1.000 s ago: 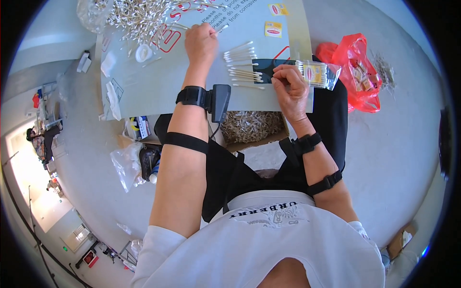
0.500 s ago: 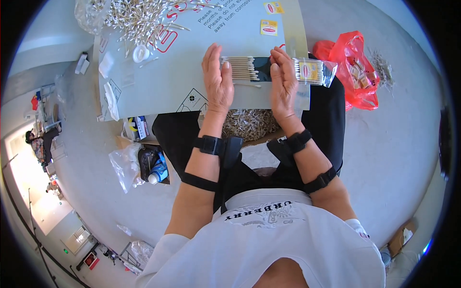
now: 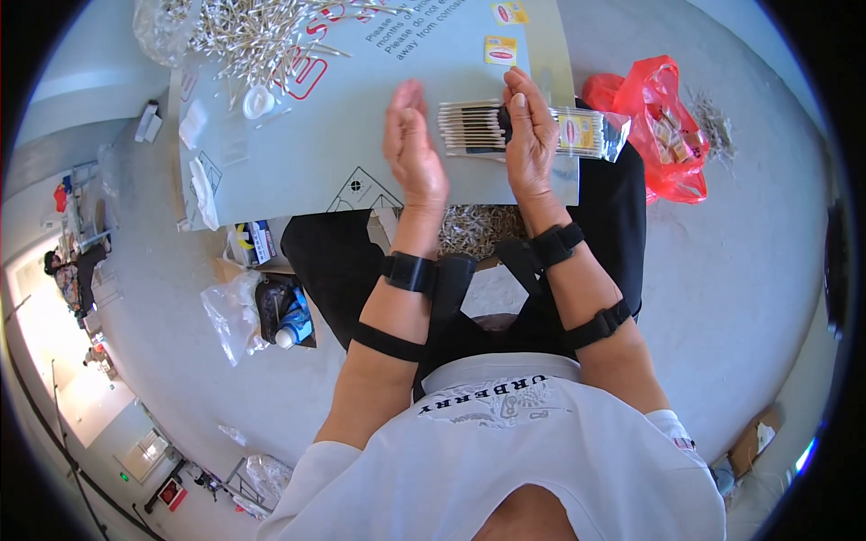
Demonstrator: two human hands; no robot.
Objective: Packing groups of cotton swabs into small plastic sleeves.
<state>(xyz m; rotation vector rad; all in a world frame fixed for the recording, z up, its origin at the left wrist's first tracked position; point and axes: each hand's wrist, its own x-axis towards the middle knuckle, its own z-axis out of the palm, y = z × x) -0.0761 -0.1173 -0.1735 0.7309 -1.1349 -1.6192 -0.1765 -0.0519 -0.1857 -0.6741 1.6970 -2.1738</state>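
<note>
A row of cotton swabs (image 3: 471, 128) lies side by side between my hands, its right end over a dark strip. My left hand (image 3: 417, 153) is held to the left of the row, on edge with fingers stretched out, slightly blurred and apart from the swab tips. On the other side my right hand (image 3: 532, 135) stands on edge, fingers extended, at the right end of the row. It partly covers the dark strip and the near end of a clear packet (image 3: 600, 135) filled with swabs, which has a yellow and red label. Neither hand grips anything.
Loose swabs (image 3: 248, 45) are heaped at the far left of the board (image 3: 298, 171), beside a small white round container (image 3: 259, 102). Yellow labels (image 3: 501, 50) lie at the far right. A red plastic bag (image 3: 672, 180) sits right of the board; a box of swabs (image 3: 478, 230) stands beneath its near edge.
The swab row has shifted right, toward my right hand, covering more of the dark strip. A gap now shows between my left hand and the swabs.
</note>
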